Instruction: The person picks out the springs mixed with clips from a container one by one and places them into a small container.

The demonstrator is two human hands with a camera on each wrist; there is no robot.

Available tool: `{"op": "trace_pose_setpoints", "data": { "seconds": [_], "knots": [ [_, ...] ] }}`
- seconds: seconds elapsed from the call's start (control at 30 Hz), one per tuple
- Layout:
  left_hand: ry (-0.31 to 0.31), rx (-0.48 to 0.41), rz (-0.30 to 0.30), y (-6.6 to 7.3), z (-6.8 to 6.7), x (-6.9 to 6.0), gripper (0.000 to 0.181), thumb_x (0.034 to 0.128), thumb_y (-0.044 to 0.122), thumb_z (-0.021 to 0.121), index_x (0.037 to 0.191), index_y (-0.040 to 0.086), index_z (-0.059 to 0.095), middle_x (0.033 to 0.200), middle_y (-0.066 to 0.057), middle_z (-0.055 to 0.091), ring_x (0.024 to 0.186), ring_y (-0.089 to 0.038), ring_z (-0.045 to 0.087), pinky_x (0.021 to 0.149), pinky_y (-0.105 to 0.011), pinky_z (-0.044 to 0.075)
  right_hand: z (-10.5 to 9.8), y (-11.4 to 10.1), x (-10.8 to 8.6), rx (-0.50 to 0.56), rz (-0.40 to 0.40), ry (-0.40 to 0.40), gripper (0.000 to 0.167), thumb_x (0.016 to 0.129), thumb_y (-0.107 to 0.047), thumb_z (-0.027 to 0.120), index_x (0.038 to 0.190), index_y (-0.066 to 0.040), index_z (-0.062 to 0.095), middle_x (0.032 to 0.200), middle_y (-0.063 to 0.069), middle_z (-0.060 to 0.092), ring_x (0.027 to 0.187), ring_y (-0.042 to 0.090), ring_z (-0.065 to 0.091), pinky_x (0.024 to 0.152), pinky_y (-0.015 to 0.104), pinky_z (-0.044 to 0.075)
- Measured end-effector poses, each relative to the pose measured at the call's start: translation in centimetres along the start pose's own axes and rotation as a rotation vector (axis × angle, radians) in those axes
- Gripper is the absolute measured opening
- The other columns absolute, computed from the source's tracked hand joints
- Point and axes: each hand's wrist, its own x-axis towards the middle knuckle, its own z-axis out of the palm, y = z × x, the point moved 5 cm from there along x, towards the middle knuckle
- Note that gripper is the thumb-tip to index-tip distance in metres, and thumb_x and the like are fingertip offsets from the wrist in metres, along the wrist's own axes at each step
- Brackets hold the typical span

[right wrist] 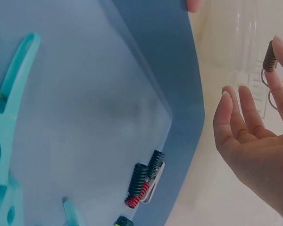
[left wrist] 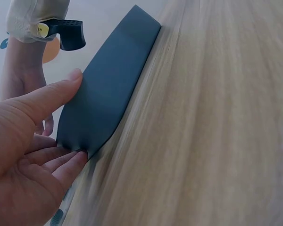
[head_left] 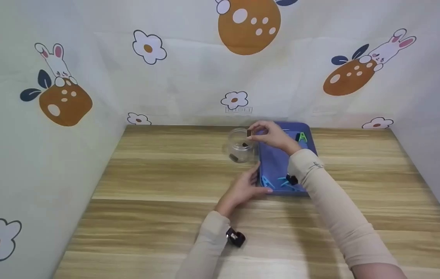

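Note:
Between thumb and index finger, my right hand (head_left: pixel 273 135) pinches a small dark coil spring (right wrist: pixel 270 57) by its ends. It holds the spring above the right side of a clear round jar (head_left: pixel 240 133). Small dark pieces (head_left: pixel 233 157) show in the jar. My left hand (head_left: pixel 242 189) grips the near left corner of a blue tray (left wrist: pixel 114 75), thumb on one wall and fingers around the other. Inside the tray lie blue clothespins (head_left: pixel 266 182), a green clothespin (head_left: pixel 302 137) and, in the right wrist view, dark springs (right wrist: pixel 137 179) beside red coils.
The tray stands on a wood-grain table (head_left: pixel 157 174), with the jar close against its left side. A patterned cloth (head_left: pixel 188 73) rises behind the table and along both sides. My right forearm reaches across the tray's right part and hides some of it.

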Motion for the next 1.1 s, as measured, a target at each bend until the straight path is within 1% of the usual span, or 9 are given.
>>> {"op": "trace_pose_setpoints", "data": {
  "seconds": [0.13,0.33,0.57,0.67,0.8,0.87,0.93,1.03,1.1],
  "knots": [
    [0.002,0.01,-0.014,-0.1,0.0,0.0,0.101,0.0874,0.012,0.087,0.166,0.003,0.025,0.169,-0.024,0.028,0.15,-0.039,0.043,0.125,-0.041,0.04,0.3,0.3,0.0,-0.009,0.031,-0.003,0.036,0.097,-0.018,0.078,0.127,0.0,0.069,0.129,0.022,0.069,0.127,0.04,0.061,0.1,0.047,0.055],
    [0.0,0.028,-0.012,0.0,-0.1,0.0,0.1,0.0884,0.015,0.087,0.166,0.003,0.025,0.169,-0.024,0.028,0.15,-0.038,0.044,0.124,-0.04,0.041,0.6,0.8,-0.1,-0.004,0.079,-0.015,0.039,0.097,-0.023,0.078,0.13,-0.004,0.069,0.134,0.02,0.066,0.128,0.038,0.059,0.099,0.048,0.055],
    [-0.011,-0.002,-0.01,0.0,0.0,0.0,0.099,0.0902,0.014,0.086,0.166,0.001,0.024,0.169,-0.025,0.03,0.151,-0.039,0.042,0.125,-0.042,0.04,0.9,1.3,-0.1,0.021,0.045,-0.021,0.042,0.098,-0.024,0.078,0.132,-0.001,0.068,0.136,0.026,0.064,0.129,0.04,0.059,0.099,0.05,0.055],
    [-0.011,-0.004,-0.01,0.0,0.0,-0.1,0.099,0.0901,0.014,0.086,0.166,0.001,0.024,0.169,-0.025,0.029,0.151,-0.039,0.042,0.124,-0.042,0.041,0.9,1.2,-0.1,0.02,0.045,-0.021,0.042,0.098,-0.024,0.077,0.132,0.0,0.068,0.135,0.025,0.065,0.128,0.04,0.059,0.099,0.048,0.055],
    [-0.007,-0.006,-0.002,0.0,0.0,-0.1,0.1,0.0893,0.013,0.086,0.166,0.001,0.024,0.169,-0.025,0.029,0.15,-0.039,0.043,0.124,-0.041,0.041,0.4,0.8,-0.1,0.003,0.038,-0.002,0.041,0.097,-0.023,0.078,0.13,0.0,0.069,0.132,0.023,0.068,0.125,0.038,0.062,0.096,0.044,0.057],
    [-0.003,-0.013,0.001,0.0,0.0,-0.1,0.099,0.0892,0.012,0.086,0.166,0.002,0.024,0.169,-0.025,0.029,0.15,-0.04,0.043,0.124,-0.041,0.041,-0.1,0.5,-0.1,0.004,0.034,0.007,0.04,0.097,-0.022,0.078,0.128,0.001,0.069,0.132,0.023,0.068,0.124,0.039,0.062,0.097,0.047,0.058],
    [0.002,-0.019,0.003,0.0,0.0,-0.1,0.1,0.0887,0.011,0.086,0.166,0.002,0.025,0.169,-0.026,0.029,0.15,-0.04,0.043,0.124,-0.041,0.041,-0.6,0.3,-0.1,0.005,0.038,0.008,0.04,0.097,-0.023,0.077,0.128,0.001,0.069,0.133,0.024,0.067,0.125,0.039,0.062,0.099,0.052,0.058],
    [0.007,-0.01,0.0,-0.1,0.0,-0.1,0.1,0.088,0.011,0.087,0.166,0.002,0.025,0.168,-0.026,0.03,0.15,-0.04,0.043,0.124,-0.041,0.04,-1.6,0.1,-0.3,0.005,0.062,0.006,0.042,0.098,-0.025,0.077,0.13,0.0,0.068,0.137,0.024,0.065,0.128,0.04,0.059,0.102,0.06,0.055],
    [0.008,-0.001,0.001,-0.1,0.0,0.0,0.101,0.0874,0.011,0.087,0.166,0.002,0.025,0.168,-0.026,0.03,0.15,-0.04,0.043,0.124,-0.041,0.04,-2.4,0.1,-0.5,-0.009,0.071,0.009,0.043,0.099,-0.026,0.076,0.131,0.0,0.067,0.139,0.023,0.063,0.13,0.04,0.058,0.103,0.06,0.054]
  ]
}}
